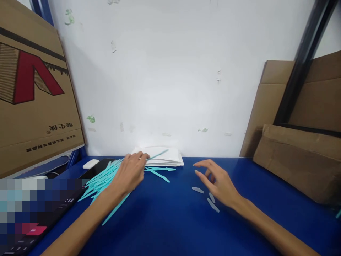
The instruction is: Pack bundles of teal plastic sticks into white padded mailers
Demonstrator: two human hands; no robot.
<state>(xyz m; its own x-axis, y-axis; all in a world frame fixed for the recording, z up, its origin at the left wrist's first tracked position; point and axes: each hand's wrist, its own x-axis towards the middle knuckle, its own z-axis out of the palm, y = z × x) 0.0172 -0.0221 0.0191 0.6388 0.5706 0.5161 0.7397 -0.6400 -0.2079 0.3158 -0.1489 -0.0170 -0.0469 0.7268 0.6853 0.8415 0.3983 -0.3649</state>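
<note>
My left hand (132, 170) pinches one thin teal stick (159, 154), which points right in front of a stack of white sheets (170, 158). Beneath and left of that hand spreads a pile of teal sticks (99, 181). A few more teal sticks (160, 175) lie just right of it. My right hand (214, 179) hovers over the blue table (165, 220), thumb and forefinger apart, nothing between them. Close below its fingers lie several small translucent pieces (213, 205). My left palm is turned down, so its inner side is hidden.
At the far left stand a large printed cardboard box (34, 117), a dark phone-like device (57, 213) and a white case (91, 164). Brown cardboard (298, 167) stands along the right edge. A white wall (170, 89) closes off the back.
</note>
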